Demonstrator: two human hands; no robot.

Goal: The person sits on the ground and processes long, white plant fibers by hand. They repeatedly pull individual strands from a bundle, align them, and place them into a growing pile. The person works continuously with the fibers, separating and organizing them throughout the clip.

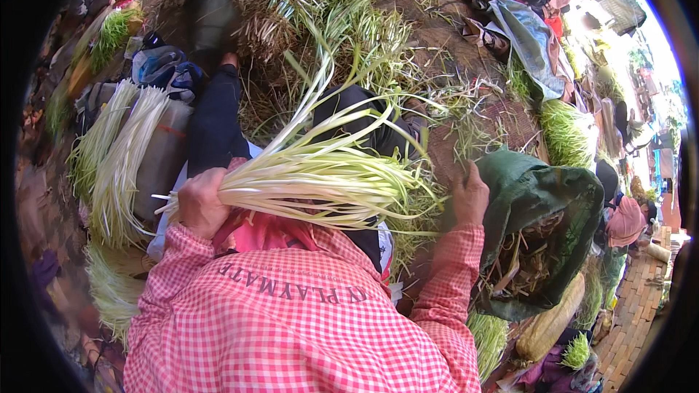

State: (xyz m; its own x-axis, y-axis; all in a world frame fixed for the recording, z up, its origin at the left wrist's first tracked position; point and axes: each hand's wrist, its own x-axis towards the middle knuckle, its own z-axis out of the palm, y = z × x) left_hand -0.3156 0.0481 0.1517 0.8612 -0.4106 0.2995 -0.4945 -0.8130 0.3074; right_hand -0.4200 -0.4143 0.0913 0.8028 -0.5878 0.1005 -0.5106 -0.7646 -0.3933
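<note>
My left hand is closed around the white stem ends of a bunch of long, flat-leaved, chive-like greens. The bunch lies across my lap, its pale green leaves fanning to the right. One longer stalk slants up and away from it. Over on the right, my right hand is raised beside a dark green sack, its fingers curled. Thin wilted leaves show just above those fingertips; whether the hand grips any is unclear. Inside the sack's wide mouth lie dry brown plant scraps.
Two trimmed white-stemmed bundles rest at the left. Ahead lies a pile of uncleaned stalks with soiled roots. Loose leaf trimmings litter the ground. More green bundles and a blue-grey plastic sheet are at the right, near brick paving.
</note>
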